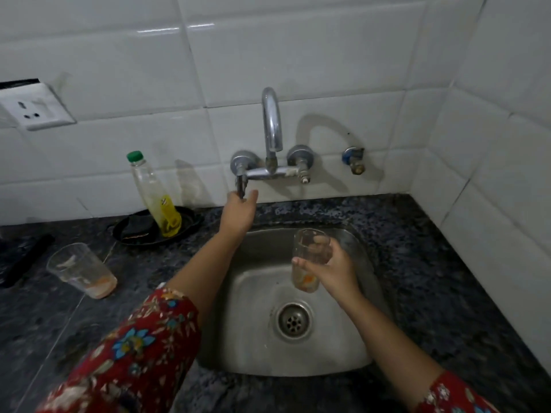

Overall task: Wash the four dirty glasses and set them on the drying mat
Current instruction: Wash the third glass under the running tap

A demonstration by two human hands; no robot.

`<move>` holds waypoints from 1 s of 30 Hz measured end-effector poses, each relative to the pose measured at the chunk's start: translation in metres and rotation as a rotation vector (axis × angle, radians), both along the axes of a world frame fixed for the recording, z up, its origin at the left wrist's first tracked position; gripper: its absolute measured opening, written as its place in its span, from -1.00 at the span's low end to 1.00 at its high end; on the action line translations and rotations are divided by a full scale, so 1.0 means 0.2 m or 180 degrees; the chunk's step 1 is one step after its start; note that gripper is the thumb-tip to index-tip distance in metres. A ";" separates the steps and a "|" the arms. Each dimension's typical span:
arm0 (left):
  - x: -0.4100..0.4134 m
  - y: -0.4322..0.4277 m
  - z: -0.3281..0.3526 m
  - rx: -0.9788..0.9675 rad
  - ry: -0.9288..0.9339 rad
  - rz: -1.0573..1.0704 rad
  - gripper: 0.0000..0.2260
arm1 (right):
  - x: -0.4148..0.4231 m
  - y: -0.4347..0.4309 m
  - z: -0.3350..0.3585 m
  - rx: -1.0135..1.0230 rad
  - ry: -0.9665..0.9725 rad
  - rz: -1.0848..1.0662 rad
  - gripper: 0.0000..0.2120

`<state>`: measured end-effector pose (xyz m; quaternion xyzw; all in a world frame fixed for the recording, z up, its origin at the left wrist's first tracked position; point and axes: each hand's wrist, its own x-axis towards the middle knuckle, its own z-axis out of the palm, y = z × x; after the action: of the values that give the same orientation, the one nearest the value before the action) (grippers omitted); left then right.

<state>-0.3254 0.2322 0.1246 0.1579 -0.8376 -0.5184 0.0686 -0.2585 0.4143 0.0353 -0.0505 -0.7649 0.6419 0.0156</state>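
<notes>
My right hand [334,268] grips a clear glass [307,251] with orange dregs at its bottom, holding it upright over the steel sink [256,332], below and in front of the tap spout [272,123]. My left hand [240,211] reaches up to the tap's left handle [241,181] and holds its lever between thumb and fingers. No water is running. A second dirty glass [80,269] with orange residue stands on the dark counter to the left of the sink.
A soap bottle [155,198] with a green cap leans in a black dish [155,229] holding a dark cloth, behind the sink's left corner. A wall socket [35,107] sits at far left. White tiled walls close in behind and on the right.
</notes>
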 end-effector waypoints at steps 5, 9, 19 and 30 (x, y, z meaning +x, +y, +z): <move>-0.12 0.00 0.04 -0.0213 -0.0651 -0.0029 -0.37 | -0.04 0.03 0.01 -0.0235 -0.0308 0.0073 -0.40; -0.14 -0.06 0.03 -0.0283 -0.1083 -0.0103 -0.36 | -0.06 0.04 0.02 -0.0284 -0.0359 0.0186 -0.48; -0.24 -0.12 -0.05 -0.0165 -0.1013 -0.0074 -0.12 | -0.10 -0.03 0.05 -0.0212 -0.0351 0.0344 -0.48; -0.10 -0.15 -0.23 0.0820 -0.0592 -0.0957 -0.54 | -0.15 -0.11 0.09 -0.0186 -0.0116 0.0629 -0.42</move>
<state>-0.3462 0.2032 0.0794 0.0859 -0.7813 -0.6087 -0.1078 -0.2879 0.3929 0.0523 0.0131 -0.7473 0.6614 -0.0631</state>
